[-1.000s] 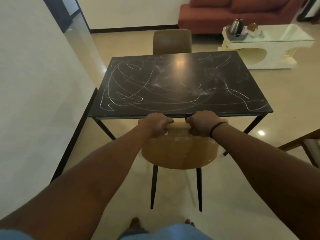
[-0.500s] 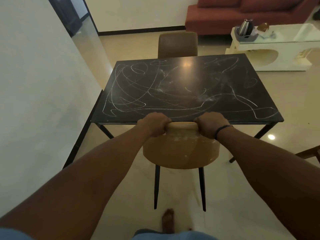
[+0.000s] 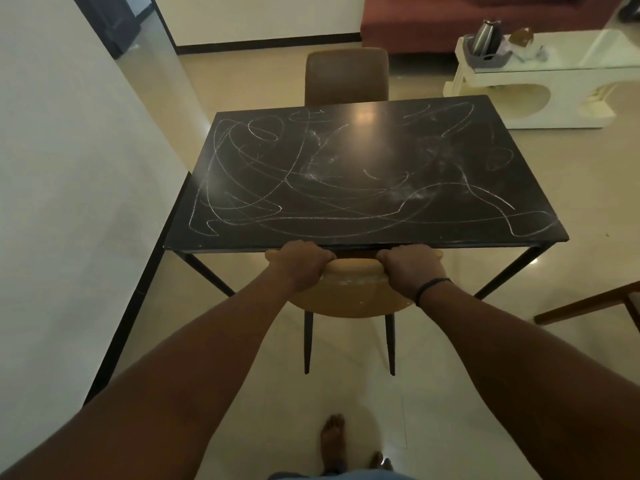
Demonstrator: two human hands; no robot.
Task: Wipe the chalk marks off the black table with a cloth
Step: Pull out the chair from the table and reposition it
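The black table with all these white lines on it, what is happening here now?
A person stands at the near side of the black table. The left hand and the right hand both grip the top of the backrest of a tan chair tucked at that edge. The chalk marks cover the tabletop, unwiped. No cloth is in view.

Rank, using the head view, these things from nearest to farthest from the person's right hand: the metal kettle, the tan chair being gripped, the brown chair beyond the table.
1. Tan chair: gripped by the right hand, at the table's near edge.
2. Brown chair: across the black table, far side.
3. Metal kettle: on the white console, far right.
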